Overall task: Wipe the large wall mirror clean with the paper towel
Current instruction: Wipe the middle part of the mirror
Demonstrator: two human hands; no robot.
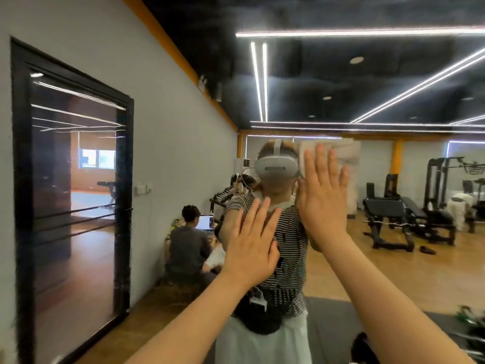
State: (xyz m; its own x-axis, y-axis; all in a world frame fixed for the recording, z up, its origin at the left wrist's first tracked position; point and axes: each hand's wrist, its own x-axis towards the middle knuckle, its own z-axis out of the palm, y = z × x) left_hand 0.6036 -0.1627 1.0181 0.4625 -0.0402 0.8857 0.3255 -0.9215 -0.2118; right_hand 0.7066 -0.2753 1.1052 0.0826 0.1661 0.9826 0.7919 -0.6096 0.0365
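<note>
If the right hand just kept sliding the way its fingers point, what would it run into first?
The right hand points up the mirror, pressing the paper towel flat. Going straight up, it seems to meet only more glass; no frame edge shows above it in this view.

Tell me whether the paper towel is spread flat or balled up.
Spread flat. The paper towel lies against the mirror under the right hand's straight fingers, its edges showing beyond the fingertips.
</note>
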